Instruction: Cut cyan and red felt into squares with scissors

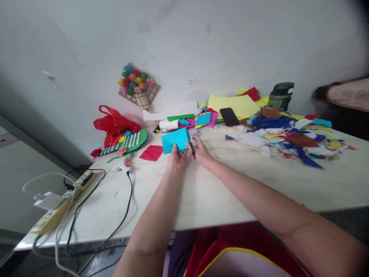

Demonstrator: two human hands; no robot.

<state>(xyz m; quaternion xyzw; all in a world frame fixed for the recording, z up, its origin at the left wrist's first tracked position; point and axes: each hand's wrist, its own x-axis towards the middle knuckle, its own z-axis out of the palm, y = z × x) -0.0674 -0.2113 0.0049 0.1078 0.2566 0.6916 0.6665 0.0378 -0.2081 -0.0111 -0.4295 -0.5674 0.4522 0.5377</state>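
Observation:
My left hand (pixel 178 158) pinches a bright blue piece of paper (pixel 173 139) near its lower edge, thumb on the front face. The paper is held above the table and shows a crease across it. My right hand (pixel 201 152) is closed round the dark handles of a pair of scissors (pixel 192 149), which lie along the paper's right edge. How far the blades are open cannot be made out. A red square of paper (pixel 151 152) lies flat on the table to the left of my left hand.
A glue gun (pixel 123 164), its cord and a power strip (pixel 65 202) lie at left, beside a green decorated piece (pixel 135 142) and a red bag (pixel 113 122). Paper scraps (pixel 302 140) heap at right. A phone (pixel 229 116) and bottle (pixel 281 96) are at the back.

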